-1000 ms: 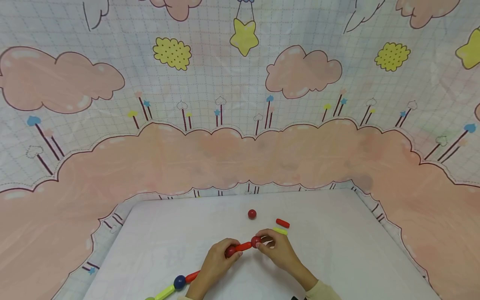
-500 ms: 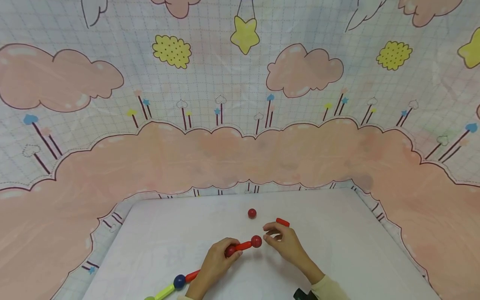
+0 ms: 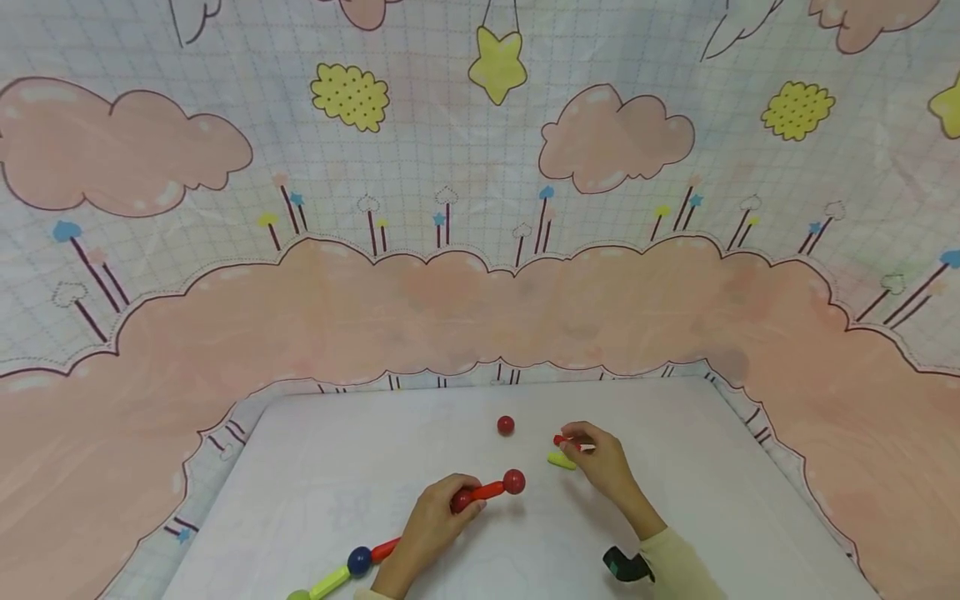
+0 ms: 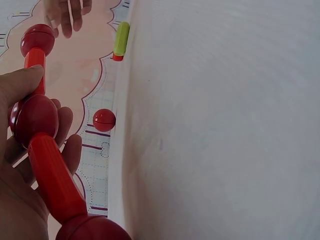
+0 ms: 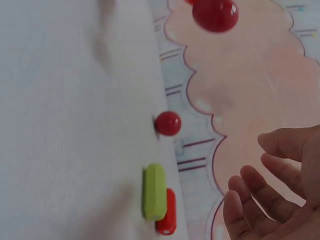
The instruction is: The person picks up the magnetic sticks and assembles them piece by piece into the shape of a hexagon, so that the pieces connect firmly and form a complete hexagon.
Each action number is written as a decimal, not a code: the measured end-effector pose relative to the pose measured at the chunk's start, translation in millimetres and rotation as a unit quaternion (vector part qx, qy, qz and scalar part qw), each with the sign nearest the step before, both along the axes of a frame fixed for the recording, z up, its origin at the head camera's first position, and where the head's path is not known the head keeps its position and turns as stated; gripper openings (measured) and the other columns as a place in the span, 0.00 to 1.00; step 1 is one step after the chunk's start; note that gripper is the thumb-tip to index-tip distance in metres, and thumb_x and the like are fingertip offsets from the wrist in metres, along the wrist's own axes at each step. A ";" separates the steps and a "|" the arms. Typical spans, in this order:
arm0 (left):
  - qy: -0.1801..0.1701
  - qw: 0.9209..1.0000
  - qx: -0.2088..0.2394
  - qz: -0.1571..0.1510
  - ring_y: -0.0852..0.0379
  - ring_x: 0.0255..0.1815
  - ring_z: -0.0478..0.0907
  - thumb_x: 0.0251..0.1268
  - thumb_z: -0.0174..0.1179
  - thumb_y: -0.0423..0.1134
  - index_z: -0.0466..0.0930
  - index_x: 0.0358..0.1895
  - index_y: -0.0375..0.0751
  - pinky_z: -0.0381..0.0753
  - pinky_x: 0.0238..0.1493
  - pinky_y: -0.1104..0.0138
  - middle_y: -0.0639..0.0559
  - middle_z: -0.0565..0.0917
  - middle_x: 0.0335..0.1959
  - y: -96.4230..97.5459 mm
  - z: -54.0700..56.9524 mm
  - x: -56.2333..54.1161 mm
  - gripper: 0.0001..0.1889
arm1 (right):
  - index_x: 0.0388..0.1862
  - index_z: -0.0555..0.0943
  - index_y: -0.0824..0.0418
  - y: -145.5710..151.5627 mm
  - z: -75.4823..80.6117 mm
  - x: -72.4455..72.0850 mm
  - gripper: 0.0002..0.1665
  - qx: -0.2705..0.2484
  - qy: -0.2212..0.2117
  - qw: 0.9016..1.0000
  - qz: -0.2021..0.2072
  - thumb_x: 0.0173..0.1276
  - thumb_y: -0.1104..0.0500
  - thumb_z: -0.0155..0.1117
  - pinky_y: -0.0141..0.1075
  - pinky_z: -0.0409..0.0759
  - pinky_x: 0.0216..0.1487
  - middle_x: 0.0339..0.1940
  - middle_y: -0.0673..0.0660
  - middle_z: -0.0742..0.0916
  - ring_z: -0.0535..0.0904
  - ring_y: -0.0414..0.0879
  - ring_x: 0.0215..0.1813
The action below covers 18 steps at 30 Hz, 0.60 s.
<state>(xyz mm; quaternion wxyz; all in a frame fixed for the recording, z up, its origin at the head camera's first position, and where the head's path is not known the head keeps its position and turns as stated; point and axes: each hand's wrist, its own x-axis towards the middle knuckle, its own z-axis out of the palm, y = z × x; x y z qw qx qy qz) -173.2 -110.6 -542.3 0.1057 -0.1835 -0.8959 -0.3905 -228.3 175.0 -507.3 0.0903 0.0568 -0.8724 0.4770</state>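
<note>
Soft, diffuse light fell evenly in the head view, leaving faint shadows on the white tabletop. Both wrist views looked dimmer and greyer, slightly blurred; small glints marked the upper red ball in the right wrist view

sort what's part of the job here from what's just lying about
Likely in the job:
left hand, holding the red ball-and-rod chain
right hand and the red rod near it
blue-ball section, its link to the chain hidden

Just lying about, possibly spare parts:
loose red ball
yellow-green rod, untouched
</note>
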 end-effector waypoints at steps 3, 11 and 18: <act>0.005 1.000 -0.002 -0.002 0.68 0.33 0.70 0.59 0.69 0.43 0.82 0.46 0.52 0.71 0.36 0.74 0.63 0.82 0.35 -0.4 -0.1 0.2 0.12 | 0.49 0.83 0.60 6.3 -5.8 -6.5 0.13 0.005 -0.009 1.000 -0.008 0.66 0.62 0.67 0.42 0.81 0.52 0.47 0.56 0.88 0.82 0.51 0.51; 0.006 1.000 0.000 -0.001 0.69 0.32 0.70 0.59 0.70 0.43 0.82 0.46 0.52 0.71 0.35 0.74 0.63 0.82 0.35 -1.6 -0.1 1.0 0.12 | 0.52 0.81 0.63 17.2 -22.8 -19.2 0.15 0.014 -0.040 0.999 -0.030 0.66 0.61 0.66 0.45 0.82 0.51 0.49 0.59 0.86 0.81 0.54 0.52; -0.007 1.000 -0.005 0.003 0.68 0.33 0.70 0.60 0.69 0.44 0.82 0.46 0.52 0.71 0.35 0.74 0.62 0.82 0.36 -1.9 1.6 1.5 0.12 | 0.49 0.82 0.64 21.8 -34.8 -26.9 0.15 0.014 -0.063 0.997 -0.050 0.64 0.62 0.68 0.44 0.81 0.50 0.47 0.60 0.87 0.82 0.52 0.49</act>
